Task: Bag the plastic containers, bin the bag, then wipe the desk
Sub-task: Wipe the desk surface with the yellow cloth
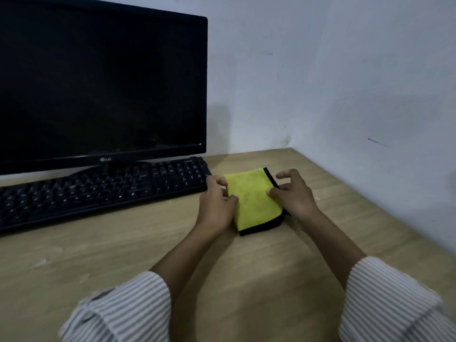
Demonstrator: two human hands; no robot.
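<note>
On the wooden desk, right of its middle and just right of the keyboard's end, lies a folded yellow cloth with a black border along its right and near edges. The left hand sits at the cloth's left edge, its thumb on top of the yellow face and its fingers curled at the far-left corner, pinching that side. The right hand is at the right edge, thumb pressing on the cloth's top, the other fingers bent and spread above the black border; whether they touch it is hard to tell in the dim view. A black keyboard lies to the left, under a dark monitor. Striped sleeves cover both forearms near the camera.
</note>
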